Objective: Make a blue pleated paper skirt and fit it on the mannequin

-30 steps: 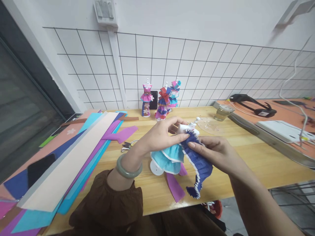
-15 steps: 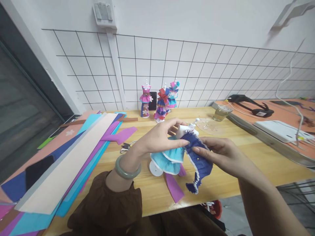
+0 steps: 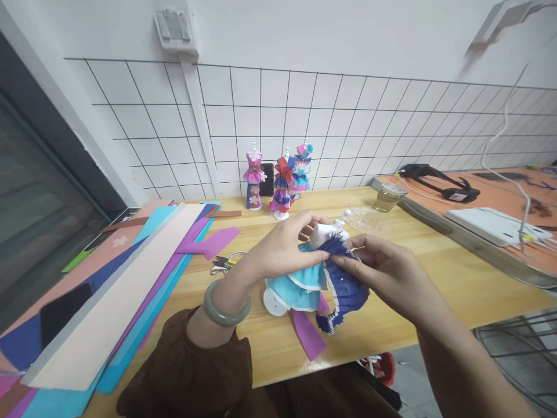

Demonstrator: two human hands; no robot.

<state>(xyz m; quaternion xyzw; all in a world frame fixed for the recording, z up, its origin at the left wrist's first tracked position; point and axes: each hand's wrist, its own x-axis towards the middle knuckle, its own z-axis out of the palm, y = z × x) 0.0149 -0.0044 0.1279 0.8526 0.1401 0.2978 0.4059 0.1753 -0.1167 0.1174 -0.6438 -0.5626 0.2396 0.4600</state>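
A small white mannequin (image 3: pixel 322 233) leans over the wooden table, its base toward the lower left. Light blue ruffled tiers (image 3: pixel 300 285) with white edging cover its lower part. My left hand (image 3: pixel 290 247) wraps round the mannequin's upper body, its thumb on the edge of a dark blue pleated strip (image 3: pixel 348 287). Thumb and fingers of my right hand (image 3: pixel 378 268) pinch that strip against the torso, close to my left thumb. The strip's lower end curls down, free of both hands. A purple strip (image 3: pixel 308 337) lies beneath the mannequin.
Three dressed mannequins stand at the back, one a pink-topped figure (image 3: pixel 254 180), beside a dark phone. Long coloured sheets (image 3: pixel 126 290) pile up at left. Scissors (image 3: pixel 224 264), a cup (image 3: pixel 389 198) and an orange-topped surface (image 3: pixel 435 217) with a black strap are also in view.
My right thumb has moved left along the dark blue strip, closer to my left thumb. The strip's loose end has swung left and up a little.
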